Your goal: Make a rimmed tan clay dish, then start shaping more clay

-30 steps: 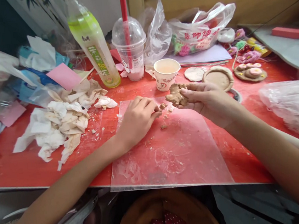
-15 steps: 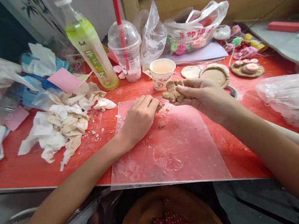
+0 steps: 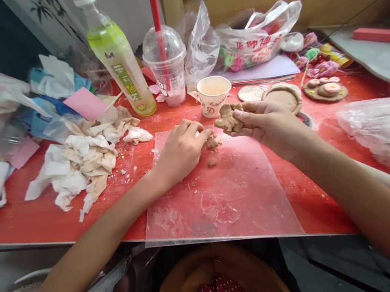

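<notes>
My right hand [image 3: 271, 126] grips a lumpy, uneven piece of brown clay [image 3: 227, 119] between thumb and fingers, raised in front of the paper cup [image 3: 213, 93]. My left hand [image 3: 183, 152] rests low over the far part of a clear plastic sheet [image 3: 249, 196], its fingers curled under. Small clay scraps [image 3: 212, 142] lie at the left thumb's tip. Whatever those curled fingers hold, if anything, is hidden. One more clay crumb [image 3: 211, 163] sits nearer to me on the sheet, among pale smears and bits.
Crumpled tissues [image 3: 85, 162] are heaped on the left, before a green drink bottle [image 3: 122, 65] and a domed plastic cup [image 3: 166, 70]. Behind my right hand are a round clay dish [image 3: 285, 95] and a decorated clay disc [image 3: 326, 90]. A plastic bag [image 3: 385, 130] lies at right.
My left thumb has shifted slightly, and more of the clay scraps beside it now show. The right hand still holds the clay piece in nearly the same place.
</notes>
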A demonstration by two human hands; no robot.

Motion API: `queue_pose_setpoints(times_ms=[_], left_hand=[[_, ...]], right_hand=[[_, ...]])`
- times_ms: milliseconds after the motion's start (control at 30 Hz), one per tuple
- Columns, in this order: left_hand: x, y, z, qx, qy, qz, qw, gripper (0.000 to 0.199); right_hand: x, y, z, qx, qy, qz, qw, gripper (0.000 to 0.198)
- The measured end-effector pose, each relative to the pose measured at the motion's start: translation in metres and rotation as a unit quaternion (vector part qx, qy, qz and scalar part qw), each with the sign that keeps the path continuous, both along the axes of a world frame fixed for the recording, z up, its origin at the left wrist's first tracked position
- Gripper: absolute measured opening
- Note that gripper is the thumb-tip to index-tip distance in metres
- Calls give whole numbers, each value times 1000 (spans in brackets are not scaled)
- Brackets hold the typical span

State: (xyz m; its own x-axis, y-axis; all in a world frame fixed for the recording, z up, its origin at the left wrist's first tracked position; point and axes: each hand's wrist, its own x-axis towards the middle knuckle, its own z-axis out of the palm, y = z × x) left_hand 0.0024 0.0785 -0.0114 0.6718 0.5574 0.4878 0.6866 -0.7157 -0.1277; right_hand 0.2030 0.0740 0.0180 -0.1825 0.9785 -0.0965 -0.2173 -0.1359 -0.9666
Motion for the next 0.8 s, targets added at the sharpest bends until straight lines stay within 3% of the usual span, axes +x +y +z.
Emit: queue_pose_setpoints(times_ms=[367,433,633,800], left_hand=[[2,-1,3,-152,-11,9,988,16],[2,-2,4,-138,-14,11,990,14],[-1,0,2,7,37,19,999,15],[-5,0,0,8,62,-38,997,17]], right_hand=[[1,1,0,-5,-24,-2,1000,10],[1,2,1,-12,-19,-6,1000,10],[-1,-2,4,-12,-15,-10,1000,12],[-2,-3,4,3,-16,-13,1000,11]])
